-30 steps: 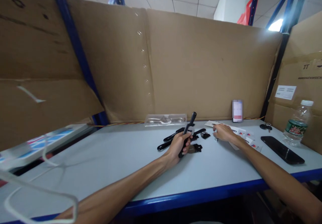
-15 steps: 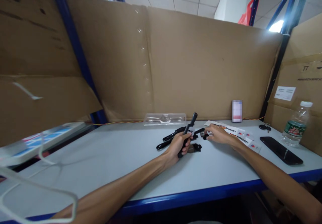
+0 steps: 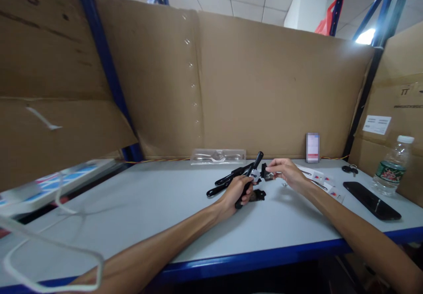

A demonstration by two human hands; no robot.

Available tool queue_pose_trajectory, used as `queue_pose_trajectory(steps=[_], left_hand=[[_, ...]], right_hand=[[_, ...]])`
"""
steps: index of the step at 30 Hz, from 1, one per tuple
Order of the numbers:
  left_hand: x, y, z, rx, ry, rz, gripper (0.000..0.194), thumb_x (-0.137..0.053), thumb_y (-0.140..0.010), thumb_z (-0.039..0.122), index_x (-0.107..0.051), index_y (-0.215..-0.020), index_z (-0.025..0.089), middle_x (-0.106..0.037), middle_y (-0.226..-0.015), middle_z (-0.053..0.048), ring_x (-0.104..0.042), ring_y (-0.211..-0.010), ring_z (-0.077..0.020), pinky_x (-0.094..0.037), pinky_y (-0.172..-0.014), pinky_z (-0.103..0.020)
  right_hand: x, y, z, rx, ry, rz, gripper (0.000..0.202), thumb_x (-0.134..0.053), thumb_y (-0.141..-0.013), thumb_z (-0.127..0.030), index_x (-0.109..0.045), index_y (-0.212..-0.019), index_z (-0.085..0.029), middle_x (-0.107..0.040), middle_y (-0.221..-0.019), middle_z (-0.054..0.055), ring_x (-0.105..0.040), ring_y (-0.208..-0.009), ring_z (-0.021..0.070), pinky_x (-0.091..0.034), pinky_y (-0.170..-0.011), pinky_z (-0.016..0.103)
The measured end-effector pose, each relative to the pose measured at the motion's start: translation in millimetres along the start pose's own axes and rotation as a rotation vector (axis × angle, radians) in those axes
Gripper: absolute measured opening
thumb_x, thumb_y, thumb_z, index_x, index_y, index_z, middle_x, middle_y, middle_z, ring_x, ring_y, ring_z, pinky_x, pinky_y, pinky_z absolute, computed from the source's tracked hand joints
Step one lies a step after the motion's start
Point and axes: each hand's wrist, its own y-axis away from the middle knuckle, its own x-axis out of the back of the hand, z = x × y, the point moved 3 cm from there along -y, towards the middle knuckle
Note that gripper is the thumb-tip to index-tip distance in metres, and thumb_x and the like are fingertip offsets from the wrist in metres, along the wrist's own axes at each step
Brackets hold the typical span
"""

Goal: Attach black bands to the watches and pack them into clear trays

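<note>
My left hand point(image 3: 238, 192) is closed around a black-handled tool point(image 3: 258, 158), which slants up and away to the right. A pale metal plate point(image 3: 255, 174) shows at the middle of the tool. Just right of it, my right hand point(image 3: 283, 171) pinches a small black part point(image 3: 264, 170) that stands upright between the fingertips. More long black handles point(image 3: 215, 191) lie on the table behind my left hand. A dark flat piece with a notched end point(image 3: 261, 195) rests beside my left fingers. Beneath my right hand is a tiny shiny bit point(image 3: 284, 184), too small to name.
A clear plastic blister shell point(image 3: 218, 156) lies at the back by the cardboard wall point(image 3: 247, 87). To the right are white printed cards point(image 3: 325, 184), a propped phone point(image 3: 312, 147), keys point(image 3: 349, 169), a black smartphone point(image 3: 372, 200) and a water bottle point(image 3: 391, 168). A white cable point(image 3: 53, 241) loops at front left.
My right hand has raised the small black part, which now stands upright by the tool. The tool in my left hand has turned, showing more of its pale plate. The view has shifted slightly.
</note>
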Motion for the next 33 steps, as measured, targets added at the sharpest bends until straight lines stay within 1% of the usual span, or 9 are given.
queue_pose_trajectory(steps=[3, 7, 9, 12, 16, 20, 24, 29, 33], left_hand=[[-2.1, 1.4, -0.9, -0.021, 0.004, -0.016, 0.020, -0.058, -0.082, 0.034, -0.048, -0.078, 0.018, -0.041, -0.052, 0.008, -0.028, -0.035, -0.0035, -0.014, -0.035, -0.018], [-4.4, 3.8, -0.4, -0.059, -0.011, -0.031, 0.018, -0.055, -0.085, 0.035, -0.049, -0.083, 0.018, -0.041, -0.053, 0.008, -0.028, -0.036, -0.0041, -0.015, -0.035, -0.018], [-4.8, 4.3, 0.0, -0.078, -0.020, -0.029, 0.021, -0.054, -0.087, 0.039, -0.049, -0.083, 0.018, -0.041, -0.052, 0.008, -0.027, -0.036, -0.0041, -0.016, -0.035, -0.018], [-5.7, 4.2, -0.1, -0.095, -0.043, -0.030, 0.032, -0.055, -0.086, 0.049, -0.049, -0.082, 0.018, -0.038, -0.051, 0.009, -0.026, -0.036, -0.0038, -0.016, -0.034, -0.018], [-7.9, 4.1, -0.6, -0.131, -0.121, -0.055, 0.039, -0.065, -0.079, 0.054, -0.046, -0.077, 0.020, -0.036, -0.050, 0.010, -0.026, -0.036, -0.0031, -0.016, -0.034, -0.017], [-8.6, 4.3, -0.3, -0.158, -0.114, -0.072, 0.037, -0.065, -0.080, 0.052, -0.046, -0.077, 0.020, -0.037, -0.052, 0.010, -0.026, -0.037, -0.0029, -0.017, -0.033, -0.017], [-6.7, 2.9, 1.7, -0.152, -0.068, -0.048, 0.034, -0.064, -0.081, 0.048, -0.044, -0.077, 0.020, -0.037, -0.052, 0.010, -0.026, -0.036, -0.0029, -0.017, -0.033, -0.016], [-5.2, 2.3, 1.9, -0.142, -0.062, -0.052, 0.036, -0.065, -0.080, 0.049, -0.044, -0.078, 0.020, -0.038, -0.050, 0.010, -0.025, -0.036, -0.0032, -0.018, -0.032, -0.016], [-5.5, 3.1, 1.1, -0.209, -0.139, -0.081, 0.044, -0.067, -0.076, 0.059, -0.047, -0.083, 0.020, -0.038, -0.049, 0.011, -0.025, -0.036, -0.0038, -0.019, -0.031, -0.016]], right_hand=[[-13.5, 3.6, 6.0, -0.046, 0.018, -0.022, 0.026, -0.080, -0.061, -0.033, -0.062, -0.069, -0.016, -0.056, -0.059, -0.002, -0.049, -0.055, 0.0102, -0.039, -0.048, 0.023], [-19.5, 4.6, 13.7, -0.113, 0.110, 0.006, 0.022, -0.075, -0.069, -0.031, -0.058, -0.069, -0.017, -0.058, -0.061, -0.001, -0.048, -0.052, 0.0095, -0.035, -0.042, 0.021], [-20.1, 4.4, 15.1, -0.104, 0.163, 0.024, 0.021, -0.072, -0.073, -0.031, -0.057, -0.070, -0.017, -0.057, -0.060, -0.002, -0.046, -0.048, 0.0082, -0.033, -0.039, 0.020], [-22.5, 3.6, 17.7, -0.073, 0.228, 0.015, 0.023, -0.068, -0.078, -0.034, -0.053, -0.071, -0.018, -0.054, -0.057, -0.004, -0.045, -0.044, 0.0076, -0.031, -0.036, 0.019], [-28.8, 1.7, 24.7, -0.047, 0.278, -0.063, 0.030, -0.064, -0.084, -0.042, -0.051, -0.070, -0.019, -0.053, -0.054, -0.005, -0.043, -0.040, 0.0070, -0.030, -0.034, 0.019], [-32.1, -1.2, 30.4, 0.007, 0.255, -0.155, 0.041, -0.061, -0.083, -0.055, -0.052, -0.070, -0.018, -0.052, -0.054, -0.005, -0.044, -0.039, 0.0067, -0.032, -0.034, 0.019], [-27.4, -3.2, 29.4, 0.076, 0.239, -0.152, 0.049, -0.057, -0.082, -0.065, -0.053, -0.072, -0.018, -0.056, -0.058, -0.003, -0.047, -0.040, 0.0073, -0.034, -0.035, 0.020], [-23.6, -1.2, 21.9, 0.142, 0.222, -0.180, 0.046, -0.062, -0.078, -0.062, -0.053, -0.069, -0.017, -0.058, -0.059, -0.003, -0.049, -0.040, 0.0076, -0.037, -0.035, 0.020], [-23.1, 3.0, 14.0, 0.182, 0.220, -0.187, 0.041, -0.061, -0.081, -0.056, -0.054, -0.069, -0.017, -0.058, -0.058, -0.003, -0.047, -0.039, 0.0070, -0.037, -0.036, 0.019]])
